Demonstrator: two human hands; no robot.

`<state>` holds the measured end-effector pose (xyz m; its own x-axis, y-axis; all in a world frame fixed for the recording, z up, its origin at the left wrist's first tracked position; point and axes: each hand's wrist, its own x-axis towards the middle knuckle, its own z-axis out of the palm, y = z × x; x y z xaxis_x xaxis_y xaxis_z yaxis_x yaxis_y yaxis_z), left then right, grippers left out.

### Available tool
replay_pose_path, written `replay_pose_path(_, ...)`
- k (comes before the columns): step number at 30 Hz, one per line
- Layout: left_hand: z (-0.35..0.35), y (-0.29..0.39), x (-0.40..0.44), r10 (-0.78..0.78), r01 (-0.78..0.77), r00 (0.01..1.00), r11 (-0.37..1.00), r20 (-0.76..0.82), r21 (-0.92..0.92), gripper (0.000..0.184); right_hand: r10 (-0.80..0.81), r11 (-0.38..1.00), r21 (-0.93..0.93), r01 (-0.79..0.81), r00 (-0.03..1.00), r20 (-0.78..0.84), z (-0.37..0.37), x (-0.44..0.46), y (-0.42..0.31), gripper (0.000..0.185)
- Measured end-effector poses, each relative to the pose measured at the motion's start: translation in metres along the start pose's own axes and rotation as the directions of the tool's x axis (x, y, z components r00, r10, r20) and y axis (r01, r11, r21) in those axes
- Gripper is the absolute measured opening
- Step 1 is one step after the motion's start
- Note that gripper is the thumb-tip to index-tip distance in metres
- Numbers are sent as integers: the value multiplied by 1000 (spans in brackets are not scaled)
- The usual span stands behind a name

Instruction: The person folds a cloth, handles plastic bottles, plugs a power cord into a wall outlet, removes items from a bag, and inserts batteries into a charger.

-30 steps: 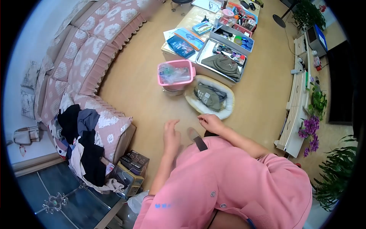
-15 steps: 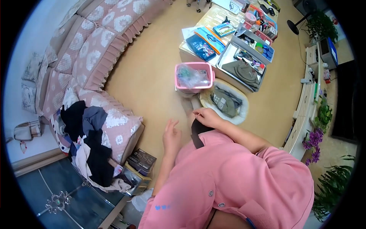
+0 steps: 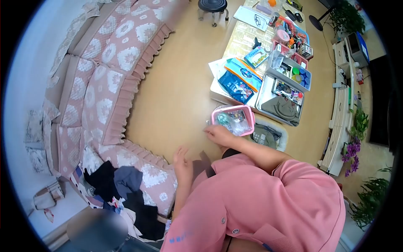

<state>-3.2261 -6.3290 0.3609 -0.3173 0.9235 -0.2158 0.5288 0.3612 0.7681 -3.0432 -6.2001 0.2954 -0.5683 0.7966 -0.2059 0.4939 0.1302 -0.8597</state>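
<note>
My left hand (image 3: 182, 163) is held out over the floor beside my lap, its fingers stretched out and slightly blurred, with nothing in it. My right hand (image 3: 219, 135) has its fingers curled together just in front of a pink bin (image 3: 253, 119); whether anything is inside the curl is hidden. Clear plastic bags (image 3: 235, 123) fill the bin. Close to its right stands a pale oval basket (image 3: 284, 136) with grey-green cloth (image 3: 265, 135) in it. A dark strap-like piece (image 3: 206, 163) shows at my lap between the hands.
A table (image 3: 226, 50) ahead carries a blue packet (image 3: 236, 87), an open metal case (image 3: 263, 98) and a grey organiser box (image 3: 287, 75). The patterned sofa (image 3: 113, 54) runs along the left, with dark clothes (image 3: 145, 214) heaped on it. A black stool (image 3: 213, 6) stands farther off.
The view has shifted, so the sofa and table sit differently in it. My right hand is now in front of the pink bin and overlaps its edge in view. My left hand stays stretched out.
</note>
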Motion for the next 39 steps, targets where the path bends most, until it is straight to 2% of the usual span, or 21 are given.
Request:
replay_pose_path(1, -11, 1, 13, -59, 59, 998, 998, 4, -19, 42, 3, 1000, 12, -3, 1000, -9, 2, 15, -3, 27)
replay_pose_path(2, -17, -17, 29, 33, -33, 999, 998, 1, 53, 41, -3, 1000, -5, 3, 999, -39, 5, 28, -3, 25)
replay_pose_path(4, -26, -41, 66, 84, -86, 996, 995, 38, 58, 41, -21, 999, -42, 17, 994, -103, 15, 56, 5, 24)
replay_pose_path(5, -32, -54, 87, 111, -114, 992, 992, 59, 61, 42, 9, 999, -38, -14, 991, -130, 21, 72, 13, 24)
replay_pose_path(6, -39, -60, 113, 206, -215, 975, 970, 82, 111, 39, 41, 998, -32, -46, 987, -157, 26, 86, 20, 25)
replay_pose_path(7, -48, -67, 135, 225, -238, 967, 965, 120, 108, 39, 72, 997, -24, -78, 980, -183, 33, 99, 25, 25)
replay_pose_path(8, -62, -66, 162, 251, -270, 955, 957, 160, 108, 38, 190, 982, 7, -191, 972, -137, 25, 117, 9, 26)
replay_pose_path(11, -105, -61, 237, 274, -302, 937, 947, 216, 112, 36, 293, 956, 54, -288, 928, -232, 31, 170, -21, 26)
replay_pose_path(15, -144, -58, 318, 257, -304, 917, 945, 304, 118, 34, 235, 966, 184, -184, 920, -313, 43, 220, -65, 26)
replay_pose_path(17, -136, -65, 363, 467, -506, 824, 861, 322, 48, 33, 242, 967, 171, -190, 895, -374, 36, 231, -72, 26)
replay_pose_path(19, -127, -46, 402, 557, -582, 750, 812, 355, -46, 32, 235, 972, 128, -198, 839, -491, 27, 236, -63, 26)
replay_pose_path(21, -116, -17, 432, 547, -542, 723, 828, 422, -145, 32, 368, 924, 145, -353, 724, -584, 10, 243, -58, 26)
replay_pose_path(23, -105, 7, 462, 531, -514, 699, 839, 480, -179, 34, 404, 907, 200, -370, 631, -662, -4, 256, -50, 26)
replay_pose_path(24, -98, 19, 479, 524, -501, 686, 843, 505, -195, 35, 452, 887, 248, -391, 615, -646, -16, 266, -52, 24)
replay_pose_path(27, -79, 49, 532, 722, -783, 542, 620, 430, -55, 38, 507, 859, 327, -394, 571, -646, -41, 307, -36, 21)
replay_pose_path(28, -71, 54, 554, 732, -792, 528, 607, 430, -61, 39, 490, 870, 331, -366, 568, -661, -51, 324, -27, 21)
replay_pose_path(30, -60, 70, 598, 744, -808, 505, 586, 438, -64, 40, 431, 901, 303, -310, 562, -706, -74, 365, -11, 21)
replay_pose_path(33, -65, 109, 650, 612, -726, 550, 687, 568, -35, 38, 435, 899, 297, -322, 575, -693, -121, 427, 4, 21)
replay_pose_path(36, -63, 159, 702, 582, -725, 559, 688, 590, 9, 35, 359, 932, 305, -195, 610, -706, -184, 482, 6, 21)
replay_pose_path(37, -60, 171, 717, 526, -660, 608, 751, 594, 10, 34, 331, 941, 302, -155, 611, -719, -200, 497, 3, 21)
replay_pose_path(39, -51, 191, 746, 395, -507, 692, 862, 604, 17, 31, 401, 914, 346, -212, 596, -696, -231, 519, -2, 21)
